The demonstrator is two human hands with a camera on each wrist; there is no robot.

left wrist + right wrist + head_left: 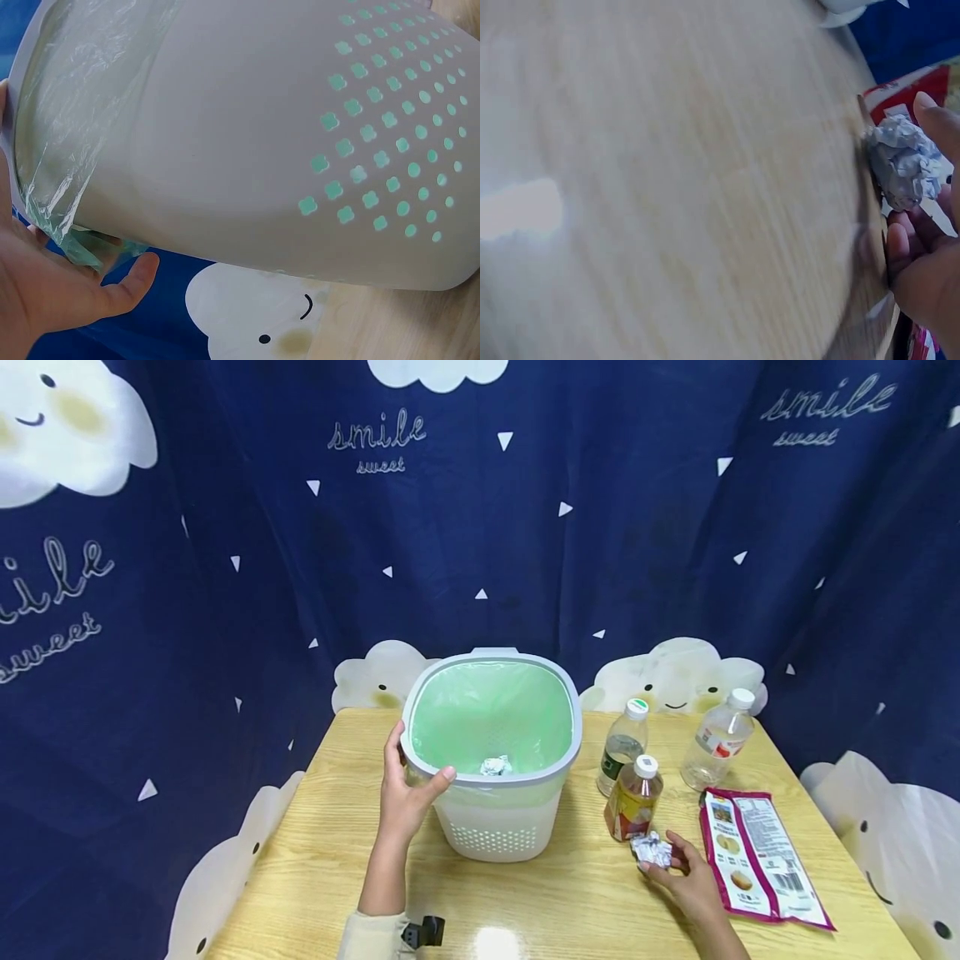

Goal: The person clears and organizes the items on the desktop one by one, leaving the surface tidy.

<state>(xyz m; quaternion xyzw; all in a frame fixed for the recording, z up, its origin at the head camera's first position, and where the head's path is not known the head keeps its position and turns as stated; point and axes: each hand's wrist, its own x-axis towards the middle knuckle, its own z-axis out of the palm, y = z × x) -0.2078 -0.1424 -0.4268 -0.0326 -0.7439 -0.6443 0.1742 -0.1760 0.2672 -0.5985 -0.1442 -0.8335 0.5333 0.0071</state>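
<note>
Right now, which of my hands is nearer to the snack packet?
Right. Your right hand is close by the snack packet's left edge, holding a crumpled paper ball. Your left hand is well further left, holding the bin.

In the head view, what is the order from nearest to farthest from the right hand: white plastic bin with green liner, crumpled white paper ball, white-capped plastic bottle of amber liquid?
1. Crumpled paper ball: in the right hand.
2. Amber-liquid bottle: just beyond the ball, slightly left.
3. Plastic bin: farther left, clearly last.
</note>
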